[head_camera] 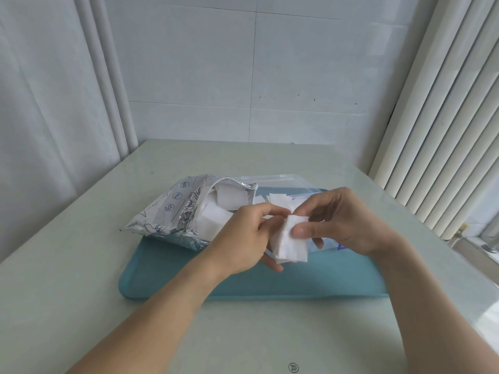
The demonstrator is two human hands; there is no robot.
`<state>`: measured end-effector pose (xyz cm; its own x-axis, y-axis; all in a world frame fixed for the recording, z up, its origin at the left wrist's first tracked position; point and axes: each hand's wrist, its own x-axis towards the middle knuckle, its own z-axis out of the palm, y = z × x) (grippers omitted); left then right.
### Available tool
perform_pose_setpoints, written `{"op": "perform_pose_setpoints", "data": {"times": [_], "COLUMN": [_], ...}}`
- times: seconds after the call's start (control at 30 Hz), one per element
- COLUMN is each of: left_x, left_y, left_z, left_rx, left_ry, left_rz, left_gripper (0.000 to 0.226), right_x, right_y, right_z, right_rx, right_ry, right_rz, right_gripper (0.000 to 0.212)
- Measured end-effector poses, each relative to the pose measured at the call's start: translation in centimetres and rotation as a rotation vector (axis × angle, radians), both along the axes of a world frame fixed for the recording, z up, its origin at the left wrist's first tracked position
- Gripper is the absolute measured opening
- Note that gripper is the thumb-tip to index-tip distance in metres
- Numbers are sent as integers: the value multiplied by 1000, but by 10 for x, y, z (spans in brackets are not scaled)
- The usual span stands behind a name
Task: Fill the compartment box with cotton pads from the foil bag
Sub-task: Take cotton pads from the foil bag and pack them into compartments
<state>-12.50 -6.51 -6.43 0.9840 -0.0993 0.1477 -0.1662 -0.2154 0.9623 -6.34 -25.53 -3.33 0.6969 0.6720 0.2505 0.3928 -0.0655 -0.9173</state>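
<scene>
A silver foil bag (172, 211) lies open on the left end of a teal tray (310, 279), with white cotton pads (216, 214) showing in its mouth. A small stack of cotton pads (291, 247) is held above the tray between both hands. My right hand (343, 220) pinches the stack's top with thumb and fingers. My left hand (243, 238) grips the stack from the left and below. Behind the hands stands the clear compartment box (280, 198), holding some pads, its lid (270, 180) open at the back; the hands hide most of it.
The tray sits on a pale table (81, 265) pushed into a corner. A tiled wall rises behind, a curtain (40, 117) hangs at the left and vertical blinds (445, 130) at the right. Bare tray surface lies in front of the hands.
</scene>
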Motion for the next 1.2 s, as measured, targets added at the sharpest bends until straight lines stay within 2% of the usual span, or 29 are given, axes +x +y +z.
{"op": "perform_pose_setpoints", "data": {"times": [0.07,0.23,0.43,0.57,0.7,0.77,0.87,0.97,1.1,1.2], "left_x": [-1,3,3,1,2,6,13,12,8,9], "left_y": [-2,0,2,7,8,7,11,12,7,4], "left_z": [-1,-5,-7,-1,-3,-6,-5,2,3,2], "left_rx": [9,9,94,42,86,51,-69,-204,-224,-231], "left_ry": [-7,10,-38,-45,-100,-150,-288,-352,-386,-381], "left_rz": [-35,-9,-76,-166,-136,-71,158,254,261,273], "left_gripper": [30,29,28,28,27,27,26,23,20,25], "right_x": [-2,0,-2,-3,-4,-4,-10,-19,-28,-23], "right_y": [8,12,13,18,22,22,23,31,44,38], "right_z": [-3,-8,-8,-10,-13,-13,-9,-6,-9,-4], "right_rx": [-75,-169,-262,-262,-254,-225,-89,60,139,139], "right_ry": [-70,-70,-189,-223,-334,-300,-59,119,121,61], "right_rz": [-46,-174,-241,-257,-290,-339,-313,-302,-334,-413], "right_gripper": [16,38,34,39,40,37,52,47,26,22]}}
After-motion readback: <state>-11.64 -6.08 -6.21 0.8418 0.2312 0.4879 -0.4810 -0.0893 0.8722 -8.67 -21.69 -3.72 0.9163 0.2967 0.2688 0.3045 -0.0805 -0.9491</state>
